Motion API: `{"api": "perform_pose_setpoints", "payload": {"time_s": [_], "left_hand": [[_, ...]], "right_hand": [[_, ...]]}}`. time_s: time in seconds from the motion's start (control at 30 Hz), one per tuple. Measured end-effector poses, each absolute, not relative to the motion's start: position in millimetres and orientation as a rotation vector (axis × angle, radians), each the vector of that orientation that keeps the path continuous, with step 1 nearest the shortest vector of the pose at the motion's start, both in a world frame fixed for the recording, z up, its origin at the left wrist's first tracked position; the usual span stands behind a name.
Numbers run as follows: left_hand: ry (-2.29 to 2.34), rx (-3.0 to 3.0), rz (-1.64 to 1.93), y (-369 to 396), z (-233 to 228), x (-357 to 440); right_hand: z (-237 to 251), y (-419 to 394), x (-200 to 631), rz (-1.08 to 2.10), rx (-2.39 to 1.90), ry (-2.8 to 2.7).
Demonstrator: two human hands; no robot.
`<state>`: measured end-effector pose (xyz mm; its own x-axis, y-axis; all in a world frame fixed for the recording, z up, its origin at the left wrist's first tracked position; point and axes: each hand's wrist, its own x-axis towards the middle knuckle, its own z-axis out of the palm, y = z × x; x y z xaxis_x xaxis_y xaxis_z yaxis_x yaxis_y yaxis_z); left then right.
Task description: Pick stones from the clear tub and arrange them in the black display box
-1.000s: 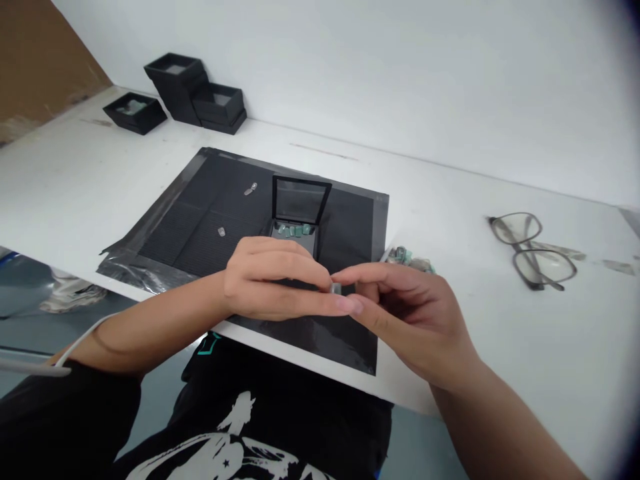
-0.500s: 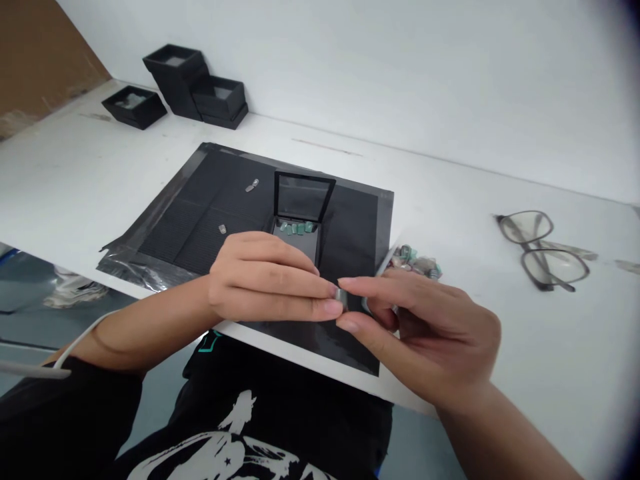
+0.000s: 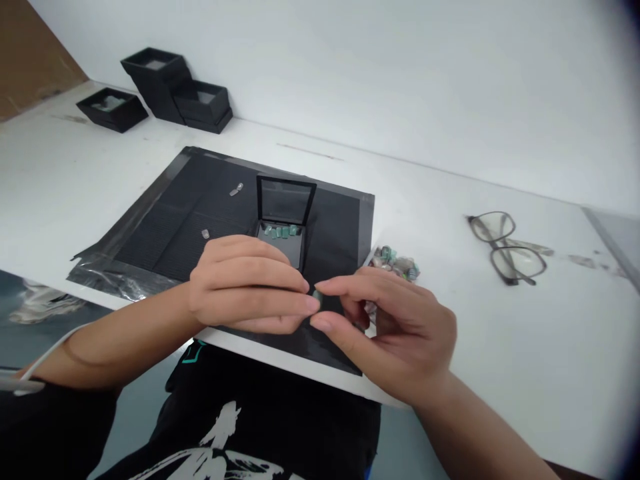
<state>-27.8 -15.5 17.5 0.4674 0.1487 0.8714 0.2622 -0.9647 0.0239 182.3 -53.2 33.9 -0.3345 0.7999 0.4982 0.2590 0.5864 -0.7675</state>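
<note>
Small part [image 3: 317, 294] pinched between left hand [image 3: 245, 283] and right hand [image 3: 395, 333]: mostly covered by fingertips, too small to identify.

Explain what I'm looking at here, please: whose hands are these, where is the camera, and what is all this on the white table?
There is no machine here. A person wears a camera on the head, so you look down at their own two bare hands. The left hand and right hand meet fingertip to fingertip over the near edge of a black mat, pinching one tiny part between them; it is too small to identify. On the mat stands a small open black box with its lid raised and a row of little green pieces inside. Two loose small metal bits lie on the mat too. Right of the mat sits a small heap of similar pieces, then a pair of glasses. More black boxes stand at the far left.
</note>
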Motion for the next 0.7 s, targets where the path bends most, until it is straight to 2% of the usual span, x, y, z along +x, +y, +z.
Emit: {"api": "perform_pose_setpoints", "payload": {"time_s": [0.1,0.3,0.4,0.53,0.7], "left_hand": [[-0.353,-2.531,-1.568,-13.9,12.6,-24.0],[-0.269,-2.417,-1.327,-17.8,13.7,-23.9],[-0.241,-2.369,-1.192,-19.8,20.5,-29.7],[-0.438,-2.298,-0.992,-19.0,23.0,-49.1],[-0.775,-2.334,-0.755,-9.5,0.6,-80.5]], "right_hand": [[34.1,-52.6,182.0,0.717,-0.879,-1.896],[36.4,-52.7,183.2,0.795,-0.843,-2.004],[35.1,-53.9,184.4,0.702,-0.894,-2.035],[31.3,-53.2,187.4,0.591,-0.948,-2.041],[27.6,-49.1,192.5,0.407,-0.939,-1.974]]}}
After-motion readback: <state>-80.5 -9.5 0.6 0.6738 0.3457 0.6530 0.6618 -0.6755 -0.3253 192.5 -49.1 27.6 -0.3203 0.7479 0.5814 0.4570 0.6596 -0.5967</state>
